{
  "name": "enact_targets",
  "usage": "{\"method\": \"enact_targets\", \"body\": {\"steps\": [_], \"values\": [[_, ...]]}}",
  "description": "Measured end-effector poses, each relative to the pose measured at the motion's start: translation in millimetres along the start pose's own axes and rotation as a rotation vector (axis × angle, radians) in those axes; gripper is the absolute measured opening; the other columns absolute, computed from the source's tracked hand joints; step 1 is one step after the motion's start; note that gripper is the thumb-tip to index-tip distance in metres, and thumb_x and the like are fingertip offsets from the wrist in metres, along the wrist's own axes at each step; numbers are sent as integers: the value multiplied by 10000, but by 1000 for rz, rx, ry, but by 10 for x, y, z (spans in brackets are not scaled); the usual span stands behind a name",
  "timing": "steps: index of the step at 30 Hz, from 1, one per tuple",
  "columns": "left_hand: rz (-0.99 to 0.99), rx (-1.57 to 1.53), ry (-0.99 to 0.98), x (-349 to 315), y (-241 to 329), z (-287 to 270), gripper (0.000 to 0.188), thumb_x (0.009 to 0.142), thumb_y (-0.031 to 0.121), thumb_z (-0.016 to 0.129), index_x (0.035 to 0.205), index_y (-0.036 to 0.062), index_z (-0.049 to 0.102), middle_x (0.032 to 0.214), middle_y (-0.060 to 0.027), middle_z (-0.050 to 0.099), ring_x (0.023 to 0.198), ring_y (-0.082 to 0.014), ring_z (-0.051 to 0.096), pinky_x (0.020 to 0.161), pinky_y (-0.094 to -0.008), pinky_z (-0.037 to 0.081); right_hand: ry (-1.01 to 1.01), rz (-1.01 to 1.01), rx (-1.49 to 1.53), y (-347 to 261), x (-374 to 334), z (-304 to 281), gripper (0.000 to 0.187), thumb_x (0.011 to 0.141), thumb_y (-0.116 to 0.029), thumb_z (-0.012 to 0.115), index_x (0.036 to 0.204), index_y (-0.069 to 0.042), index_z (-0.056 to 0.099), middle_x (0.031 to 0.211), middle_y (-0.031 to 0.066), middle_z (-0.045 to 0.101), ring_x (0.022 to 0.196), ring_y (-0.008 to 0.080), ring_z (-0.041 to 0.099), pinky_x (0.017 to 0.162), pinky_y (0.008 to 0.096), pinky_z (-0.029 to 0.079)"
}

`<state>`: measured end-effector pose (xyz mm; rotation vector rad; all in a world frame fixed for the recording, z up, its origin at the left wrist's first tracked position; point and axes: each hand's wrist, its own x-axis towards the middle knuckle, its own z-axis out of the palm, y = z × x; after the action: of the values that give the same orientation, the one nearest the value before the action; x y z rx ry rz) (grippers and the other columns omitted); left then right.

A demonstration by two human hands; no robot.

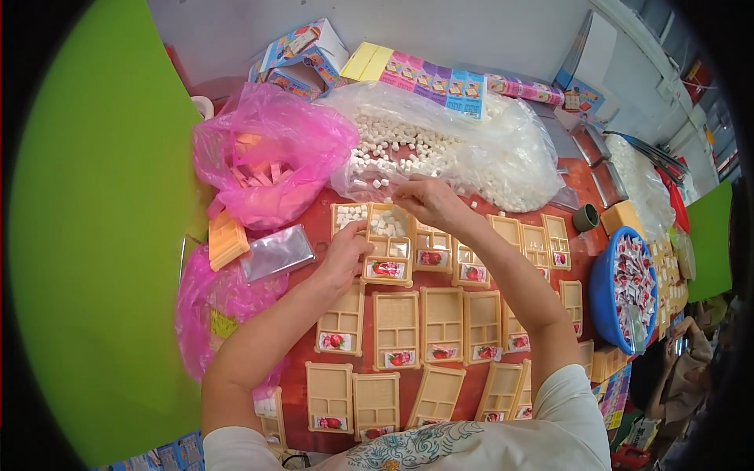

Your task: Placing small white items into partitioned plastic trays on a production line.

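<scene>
Tan plastic tray (389, 245) long axis points away; left hand (345, 255) grips its edge, right hand (424, 200) pinches white cubes (386, 225).

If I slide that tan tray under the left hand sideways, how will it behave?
The tan tray looks like thin moulded plastic, so probably light and easily skidding. Its loose white cubes may spill if jolted. Neighbouring trays sit close and would likely get shoved.

hidden: right hand (428, 200) fingertips behind own knuckles | cut off: bottom-row trays (375, 404) | blurred: small packets (632, 275)

Red table (314, 235) bears tan trays (396, 330), bags (271, 149)
</scene>
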<state>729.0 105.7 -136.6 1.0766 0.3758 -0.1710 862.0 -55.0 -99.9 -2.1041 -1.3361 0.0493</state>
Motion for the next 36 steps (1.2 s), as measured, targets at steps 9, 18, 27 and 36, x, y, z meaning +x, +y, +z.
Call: {"method": "enact_targets", "body": {"steps": [9,18,27,36], "values": [[16,30,-9,-187,-289,-26,477,744,-88,436,1217,-34,416,1045,-132,564,949,-200,587,784,-329,527,54,54,7,-97,-294,206,143,778,-101,608,890,-21,645,850,121,584,788,298,589,684,380,469],[-58,74,79,-258,-384,-137,469,748,-78,451,1212,-19,423,1014,-121,563,920,-194,589,746,-329,538,-63,239,-125,46,-268,325,171,801,-175,567,853,-27,635,869,150,579,838,323,587,742,416,470],[-57,163,106,-240,-288,-113,461,737,-68,470,1193,-15,431,908,-77,553,808,-172,585,665,-302,538,75,-16,-455,271,3,631,177,768,-125,584,910,-21,602,850,145,597,874,312,573,758,410,461],[-67,105,87,-255,-305,-146,465,745,-72,477,1203,-9,425,837,-45,525,757,-138,562,610,-275,515,80,79,-137,25,-355,337,114,764,-93,586,862,-47,619,859,131,603,762,324,595,666,421,470]]}}
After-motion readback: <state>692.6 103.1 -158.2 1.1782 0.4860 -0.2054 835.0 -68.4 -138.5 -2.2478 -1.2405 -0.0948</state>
